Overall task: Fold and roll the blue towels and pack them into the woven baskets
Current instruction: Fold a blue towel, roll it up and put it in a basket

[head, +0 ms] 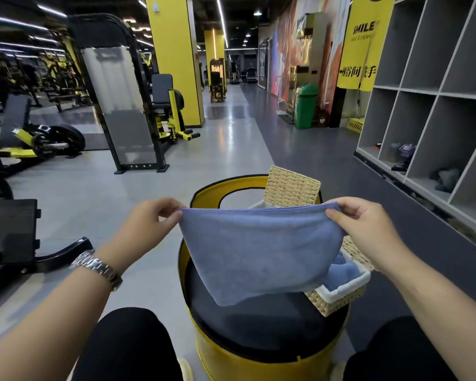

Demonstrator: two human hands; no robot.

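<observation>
Towel [259, 251] hangs stretched side to side between the left hand [151, 218] and right hand [368, 226], each pinching a top corner, above the stool [259, 325], with the nearer woven basket [338, 295] toward the right hand.

A round yellow stool [259, 361] with a dark padded top stands near, in the middle. Far left are yellow-and-black gym machines [138, 105] and a weight plate [66, 140]. Yellow pillars [176, 59] rise behind them. On the right runs a grey cubby shelf [429, 89] holding bottles [403, 154]. Farther back stand a green bin [305, 105] and a yellow banner [364, 42].
</observation>
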